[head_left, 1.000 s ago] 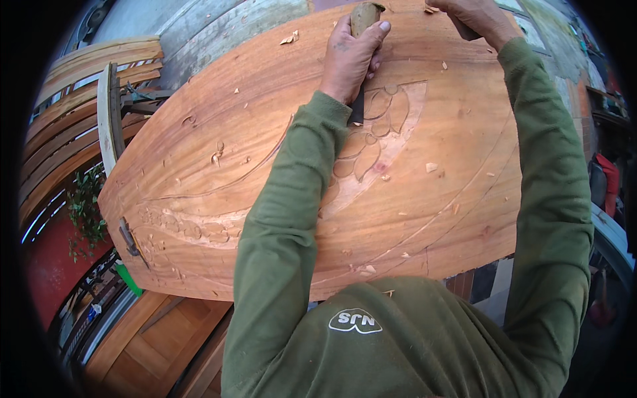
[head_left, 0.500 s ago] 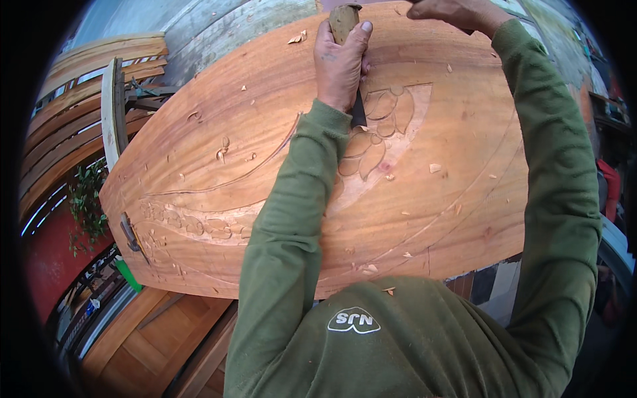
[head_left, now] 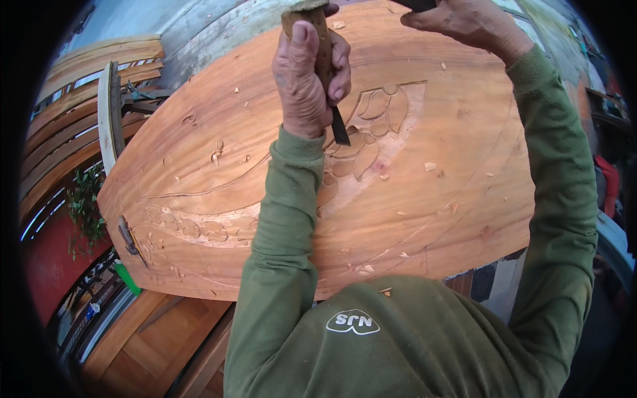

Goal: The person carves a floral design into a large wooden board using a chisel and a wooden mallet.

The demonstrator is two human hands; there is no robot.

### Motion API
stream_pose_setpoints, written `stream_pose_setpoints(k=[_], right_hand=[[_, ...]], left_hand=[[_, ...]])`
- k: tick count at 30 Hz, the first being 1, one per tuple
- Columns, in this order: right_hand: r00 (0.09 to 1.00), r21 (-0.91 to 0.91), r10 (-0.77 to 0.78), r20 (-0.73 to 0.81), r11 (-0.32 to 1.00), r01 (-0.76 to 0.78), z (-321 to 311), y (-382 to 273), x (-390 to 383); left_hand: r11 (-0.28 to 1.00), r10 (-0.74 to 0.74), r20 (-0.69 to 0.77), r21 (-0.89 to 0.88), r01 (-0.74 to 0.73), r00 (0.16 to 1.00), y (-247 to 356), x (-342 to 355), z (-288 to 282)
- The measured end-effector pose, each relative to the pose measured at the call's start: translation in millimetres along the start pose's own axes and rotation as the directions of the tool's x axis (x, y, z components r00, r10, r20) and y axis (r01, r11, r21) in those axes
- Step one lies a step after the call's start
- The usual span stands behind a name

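Note:
My left hand (head_left: 306, 83) is closed round the wooden handle of a chisel (head_left: 340, 129). The chisel's dark flat blade slants down to carved leaf shapes (head_left: 366, 159) in a broad wooden panel (head_left: 458, 119). Whether the edge bites into the wood I cannot tell. Up at the right, my right hand (head_left: 468, 23) is raised over the far part of the panel. It grips a dark tool (head_left: 418, 4), mostly cut off by the upper edge, so its kind does not show. My left forearm hides part of the carving.
Wood chips (head_left: 365, 270) lie scattered over the panel. At its left end rest some dark hand tools (head_left: 127, 235). Slatted boards (head_left: 86, 99) and a leafy plant (head_left: 86, 205) stand beyond on the left. A panelled wooden door (head_left: 142, 338) lies below at lower left.
My left hand has moved left and nearer with the chisel, whose blade tip now sits lower on the carved leaves. My right hand has shifted slightly nearer, and more of its dark tool shows.

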State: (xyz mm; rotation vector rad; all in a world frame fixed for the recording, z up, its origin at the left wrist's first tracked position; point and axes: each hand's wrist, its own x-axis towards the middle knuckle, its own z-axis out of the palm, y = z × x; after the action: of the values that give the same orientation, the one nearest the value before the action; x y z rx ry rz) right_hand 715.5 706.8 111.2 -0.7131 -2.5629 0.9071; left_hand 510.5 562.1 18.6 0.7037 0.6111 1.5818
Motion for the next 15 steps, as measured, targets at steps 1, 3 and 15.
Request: stream_pose_setpoints(k=[1, 3, 15], right_hand=[[0.991, 0.128, 0.129, -0.032, 0.984, -0.124, 1.9, 2.4, -5.4], [0.984, 0.198, 0.152, -0.09, 0.971, -0.132, 3.8, 0.1, -11.0], [0.861, 0.367, 0.406, -0.307, 0.885, -0.286, -8.7, 2.8, -24.7]], left_hand=[[0.996, -0.006, -0.103, 0.09, 0.015, 0.995, 1.2, 4.6, 7.4], [0.958, 0.023, -0.236, 0.284, 0.046, 0.972, -6.6, 20.0, 17.1], [0.919, -0.057, -0.273, 0.361, 0.158, 0.96, -52.5, 41.4, 15.9]])
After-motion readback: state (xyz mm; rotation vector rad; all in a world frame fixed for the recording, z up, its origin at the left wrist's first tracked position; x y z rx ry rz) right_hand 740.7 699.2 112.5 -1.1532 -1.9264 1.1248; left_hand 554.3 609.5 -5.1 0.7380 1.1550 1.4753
